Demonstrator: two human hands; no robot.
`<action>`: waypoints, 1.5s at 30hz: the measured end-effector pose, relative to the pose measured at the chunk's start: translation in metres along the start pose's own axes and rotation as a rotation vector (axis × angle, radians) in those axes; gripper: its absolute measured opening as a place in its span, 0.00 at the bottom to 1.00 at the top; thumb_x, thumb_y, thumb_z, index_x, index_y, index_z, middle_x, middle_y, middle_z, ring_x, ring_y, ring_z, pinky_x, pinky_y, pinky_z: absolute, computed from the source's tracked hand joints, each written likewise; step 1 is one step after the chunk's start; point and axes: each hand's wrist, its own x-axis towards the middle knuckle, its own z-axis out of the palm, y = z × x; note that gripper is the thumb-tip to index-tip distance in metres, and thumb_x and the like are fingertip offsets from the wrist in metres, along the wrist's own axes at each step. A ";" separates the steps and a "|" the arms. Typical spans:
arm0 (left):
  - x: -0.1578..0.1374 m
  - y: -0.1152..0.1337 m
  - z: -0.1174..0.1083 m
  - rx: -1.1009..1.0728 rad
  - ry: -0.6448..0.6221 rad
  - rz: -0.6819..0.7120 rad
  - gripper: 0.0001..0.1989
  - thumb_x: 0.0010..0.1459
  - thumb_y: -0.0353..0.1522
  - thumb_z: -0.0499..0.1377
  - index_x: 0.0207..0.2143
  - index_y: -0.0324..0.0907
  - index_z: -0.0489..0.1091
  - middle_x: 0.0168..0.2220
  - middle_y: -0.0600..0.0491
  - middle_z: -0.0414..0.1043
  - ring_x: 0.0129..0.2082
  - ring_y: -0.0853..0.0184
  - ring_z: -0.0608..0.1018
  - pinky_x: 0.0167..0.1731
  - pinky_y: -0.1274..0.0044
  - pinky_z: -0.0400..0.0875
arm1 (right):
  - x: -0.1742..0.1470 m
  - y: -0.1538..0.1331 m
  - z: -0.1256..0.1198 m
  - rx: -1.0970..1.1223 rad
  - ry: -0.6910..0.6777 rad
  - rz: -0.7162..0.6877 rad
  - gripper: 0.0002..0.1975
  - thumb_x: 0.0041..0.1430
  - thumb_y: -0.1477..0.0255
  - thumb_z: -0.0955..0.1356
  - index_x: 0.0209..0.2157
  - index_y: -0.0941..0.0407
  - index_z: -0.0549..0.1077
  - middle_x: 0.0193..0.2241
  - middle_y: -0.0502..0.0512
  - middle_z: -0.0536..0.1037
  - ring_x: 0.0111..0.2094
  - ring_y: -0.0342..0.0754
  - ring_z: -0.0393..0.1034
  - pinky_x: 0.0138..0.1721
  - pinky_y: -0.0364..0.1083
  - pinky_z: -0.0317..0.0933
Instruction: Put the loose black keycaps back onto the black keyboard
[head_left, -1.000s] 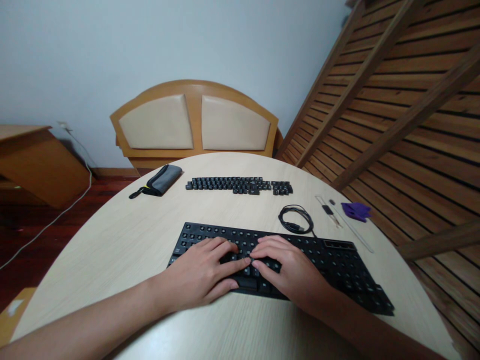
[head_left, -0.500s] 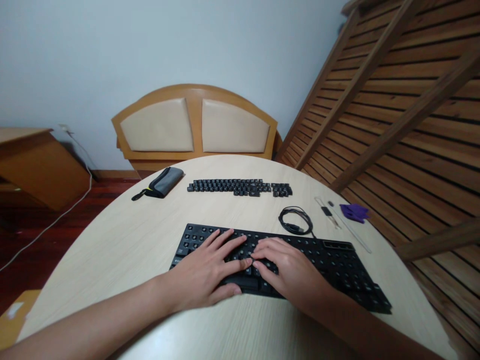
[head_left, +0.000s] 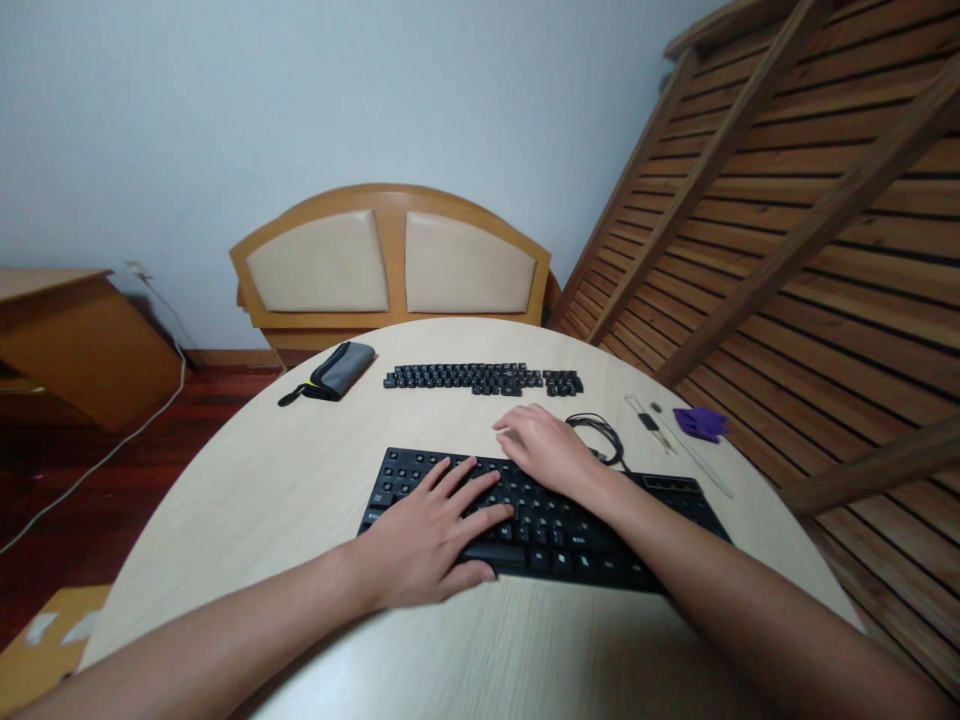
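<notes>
A black keyboard [head_left: 555,562] lies on the table; many of its keys are bare sockets, while the bottom rows still carry caps. My left hand [head_left: 442,525] rests across its left half, fingers spread and flat, holding nothing. Over the far edge of the keyboard hovers my right hand [head_left: 546,448], fingers loosely bent and apart, with nothing visible between them. It hides part of the keyboard's upper middle and part of the coiled cable [head_left: 600,425]. Loose black keycaps [head_left: 450,376] stand in rows behind the keyboard, beyond my right hand.
A folded grey cloth [head_left: 343,372] with black trim is at the back left. To the right lie a wire keycap puller [head_left: 646,420], a thin white stick [head_left: 701,458] and a purple cloth [head_left: 701,423]. A headboard-like panel [head_left: 397,300] stands behind the table, wooden slats [head_left: 825,250] at right.
My right hand has lifted off the middle keys and moved away from me to the keyboard's far edge. The left hand stays spread on the keys. The view has shifted slightly.
</notes>
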 end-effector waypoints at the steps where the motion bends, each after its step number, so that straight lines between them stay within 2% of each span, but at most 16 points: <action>1: 0.000 0.000 0.000 0.005 -0.002 0.001 0.31 0.67 0.51 0.51 0.67 0.49 0.55 0.70 0.43 0.50 0.69 0.43 0.52 0.64 0.48 0.49 | 0.010 0.003 0.005 -0.037 -0.001 -0.029 0.12 0.65 0.73 0.66 0.48 0.59 0.77 0.47 0.60 0.79 0.51 0.55 0.68 0.54 0.52 0.62; 5: 0.000 0.000 -0.001 0.020 0.000 0.009 0.33 0.67 0.51 0.51 0.68 0.49 0.54 0.70 0.43 0.51 0.69 0.43 0.52 0.64 0.49 0.49 | 0.043 0.011 0.025 -0.170 0.009 -0.065 0.23 0.64 0.72 0.67 0.59 0.62 0.68 0.61 0.63 0.70 0.63 0.62 0.55 0.60 0.57 0.56; 8: 0.000 0.000 0.000 0.025 0.015 0.019 0.33 0.67 0.51 0.51 0.68 0.48 0.54 0.70 0.43 0.51 0.69 0.44 0.52 0.64 0.50 0.48 | 0.056 0.012 0.037 -0.208 0.008 -0.067 0.26 0.63 0.73 0.67 0.61 0.64 0.66 0.63 0.65 0.66 0.66 0.64 0.49 0.62 0.59 0.52; 12: -0.001 -0.002 0.001 0.028 0.013 0.018 0.33 0.67 0.52 0.50 0.68 0.49 0.53 0.70 0.43 0.50 0.69 0.45 0.52 0.64 0.50 0.48 | 0.063 0.010 0.044 -0.161 0.007 -0.086 0.17 0.63 0.76 0.66 0.54 0.62 0.72 0.58 0.65 0.72 0.65 0.63 0.52 0.61 0.59 0.53; 15: -0.001 -0.002 0.001 0.029 0.004 0.016 0.33 0.68 0.52 0.49 0.69 0.49 0.52 0.70 0.44 0.49 0.70 0.45 0.51 0.64 0.50 0.48 | 0.062 0.008 0.043 -0.121 0.001 -0.102 0.14 0.63 0.79 0.67 0.49 0.60 0.75 0.52 0.64 0.76 0.57 0.59 0.63 0.56 0.55 0.59; 18: -0.001 -0.001 0.000 0.029 -0.011 0.012 0.33 0.68 0.52 0.48 0.69 0.49 0.51 0.70 0.43 0.49 0.70 0.44 0.51 0.64 0.49 0.48 | 0.056 0.008 0.040 -0.084 -0.013 -0.115 0.12 0.62 0.80 0.66 0.46 0.58 0.76 0.47 0.60 0.77 0.48 0.53 0.71 0.49 0.48 0.63; 21: 0.000 -0.001 0.000 0.021 -0.020 0.010 0.33 0.68 0.52 0.48 0.69 0.49 0.52 0.70 0.43 0.49 0.69 0.44 0.51 0.64 0.49 0.49 | 0.045 0.010 0.037 -0.045 -0.024 -0.137 0.11 0.62 0.82 0.66 0.42 0.57 0.77 0.43 0.57 0.78 0.45 0.50 0.73 0.46 0.45 0.64; 26: 0.000 -0.001 0.000 0.002 -0.008 0.000 0.32 0.67 0.53 0.48 0.68 0.50 0.53 0.70 0.44 0.49 0.69 0.44 0.52 0.64 0.49 0.49 | 0.025 0.019 0.033 0.006 -0.019 -0.145 0.11 0.61 0.83 0.66 0.41 0.57 0.77 0.41 0.56 0.78 0.44 0.48 0.73 0.47 0.44 0.64; 34: 0.000 -0.002 0.002 0.012 -0.007 0.006 0.32 0.67 0.52 0.49 0.69 0.51 0.52 0.71 0.46 0.48 0.70 0.45 0.51 0.64 0.49 0.48 | 0.007 0.038 0.029 0.139 0.000 -0.069 0.10 0.58 0.84 0.68 0.38 0.57 0.77 0.39 0.56 0.79 0.43 0.50 0.74 0.48 0.47 0.65; 39: -0.001 -0.003 0.002 0.018 -0.001 0.013 0.32 0.68 0.51 0.49 0.69 0.51 0.51 0.71 0.46 0.47 0.70 0.46 0.50 0.65 0.50 0.48 | -0.006 0.032 0.015 0.169 0.016 -0.002 0.09 0.59 0.82 0.68 0.39 0.58 0.77 0.40 0.59 0.79 0.45 0.52 0.74 0.49 0.51 0.65; 42: -0.002 -0.002 0.002 0.019 0.002 0.013 0.32 0.68 0.51 0.49 0.69 0.51 0.51 0.71 0.47 0.48 0.70 0.47 0.50 0.65 0.50 0.48 | -0.022 0.019 0.003 0.336 0.075 0.092 0.08 0.61 0.80 0.67 0.40 0.57 0.76 0.41 0.58 0.79 0.45 0.51 0.74 0.50 0.51 0.65; 45: -0.002 -0.002 0.001 0.025 -0.018 0.001 0.32 0.68 0.51 0.49 0.69 0.51 0.52 0.71 0.46 0.48 0.70 0.46 0.50 0.65 0.49 0.48 | -0.043 0.006 -0.006 0.710 0.034 0.153 0.07 0.61 0.76 0.67 0.41 0.56 0.75 0.43 0.57 0.79 0.44 0.48 0.75 0.48 0.49 0.69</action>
